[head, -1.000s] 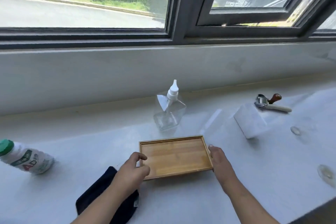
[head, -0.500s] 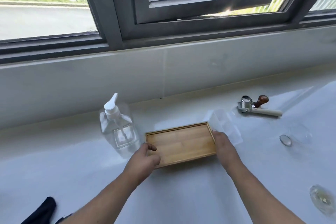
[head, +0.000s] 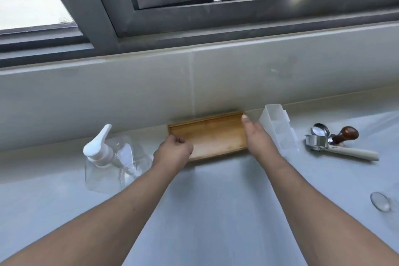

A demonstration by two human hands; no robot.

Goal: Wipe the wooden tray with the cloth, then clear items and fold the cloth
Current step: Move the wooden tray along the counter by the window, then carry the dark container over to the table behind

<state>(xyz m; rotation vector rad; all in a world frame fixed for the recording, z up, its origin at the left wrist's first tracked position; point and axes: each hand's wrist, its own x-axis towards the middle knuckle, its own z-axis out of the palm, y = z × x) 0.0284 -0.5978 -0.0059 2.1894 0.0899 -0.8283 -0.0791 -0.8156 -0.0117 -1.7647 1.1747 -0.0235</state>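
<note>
The wooden tray [head: 212, 135] lies flat on the white counter, its far edge against the low wall under the window. My left hand [head: 173, 152] grips its left front corner, fingers curled over the rim. My right hand [head: 258, 137] presses flat against its right end, fingers stretched along the rim. The dark cloth is out of view.
A clear pump bottle [head: 112, 162] stands left of the tray. A translucent plastic box [head: 278, 130] stands just right of my right hand. Further right lie a metal portafilter with a brown-knobbed tamper [head: 333, 141] and a clear glass [head: 381, 202].
Both hands have slid the tray away from me, from the middle of the counter to the back wall. The dark cloth and the green-capped bottle have left the view.
</note>
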